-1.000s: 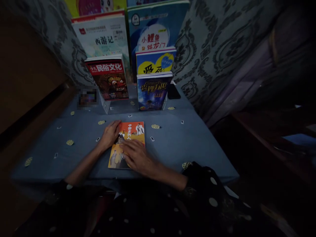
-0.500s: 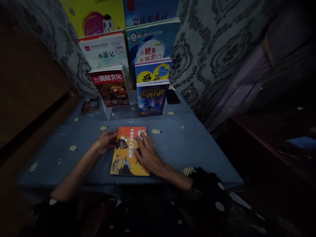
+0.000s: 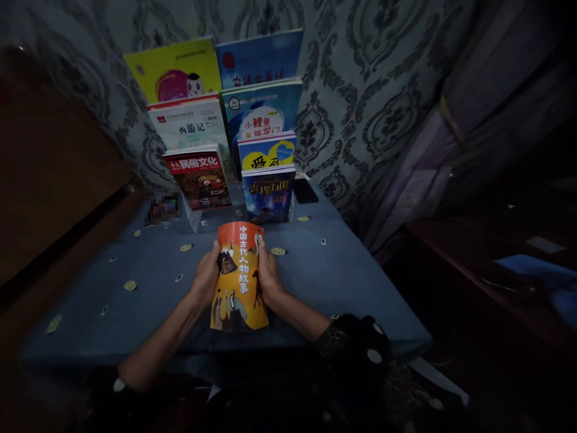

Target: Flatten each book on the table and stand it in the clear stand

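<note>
An orange and yellow book [image 3: 238, 282] with white Chinese characters and painted figures is held between my two hands over the near part of the table, its cover bowed. My left hand [image 3: 207, 273] grips its left edge, and my right hand [image 3: 269, 273] grips the right edge. The fingertips are mostly hidden behind the book. Just beyond it stand a red book [image 3: 202, 183] with a dragon-like head and a dark blue book [image 3: 269, 195], both upright in a clear stand [image 3: 195, 221].
Behind these, more books rise in tiers, among them a yellow-green book [image 3: 174, 69] and a teal book [image 3: 265, 108]. A black phone [image 3: 305, 190] lies right of the stand. Blue cloth covers the table [image 3: 342, 282]. Patterned wallpaper [image 3: 351, 90] and a tied curtain [image 3: 433, 138] lie beyond.
The book lay flat with my right hand on its cover and my left at its edge. Now both hands grip its sides and its cover curves. The view has tilted up.
</note>
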`<state>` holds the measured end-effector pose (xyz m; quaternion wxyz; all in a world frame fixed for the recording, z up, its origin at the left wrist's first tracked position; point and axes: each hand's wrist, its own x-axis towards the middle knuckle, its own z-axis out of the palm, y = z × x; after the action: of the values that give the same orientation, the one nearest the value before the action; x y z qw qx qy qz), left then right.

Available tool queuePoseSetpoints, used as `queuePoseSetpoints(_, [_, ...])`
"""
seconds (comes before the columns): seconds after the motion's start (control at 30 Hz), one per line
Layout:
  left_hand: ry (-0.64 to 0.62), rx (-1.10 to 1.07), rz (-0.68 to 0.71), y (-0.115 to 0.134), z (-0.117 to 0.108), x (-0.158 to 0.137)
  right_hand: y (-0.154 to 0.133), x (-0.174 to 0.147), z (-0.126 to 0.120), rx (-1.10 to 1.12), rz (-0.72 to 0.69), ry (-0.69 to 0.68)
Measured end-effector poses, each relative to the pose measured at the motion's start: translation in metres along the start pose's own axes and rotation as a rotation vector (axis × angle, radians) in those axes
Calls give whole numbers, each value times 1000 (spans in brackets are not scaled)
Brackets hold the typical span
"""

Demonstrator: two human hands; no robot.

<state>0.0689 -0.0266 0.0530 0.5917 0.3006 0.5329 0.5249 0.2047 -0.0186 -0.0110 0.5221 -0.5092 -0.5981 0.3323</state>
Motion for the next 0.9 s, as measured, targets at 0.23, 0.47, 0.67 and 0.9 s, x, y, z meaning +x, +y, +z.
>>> queuePoseSetpoints(0.23, [-253,166,386,59,9,25,-54,67,-17,175,-86,226])
queuePoseSetpoints(0.47, [-492,647,616,108,-41,18,-75,61,-75,-40,-545,-51])
queuePoseSetpoints(0.67, [-696,797,547,70,-75,-19,-43,-13,-88,-162,-653,-435])
queuePoseSetpoints(0.9, [-760,858,596,43,-99,-27,-27,-39,-75,-176,-850,-441])
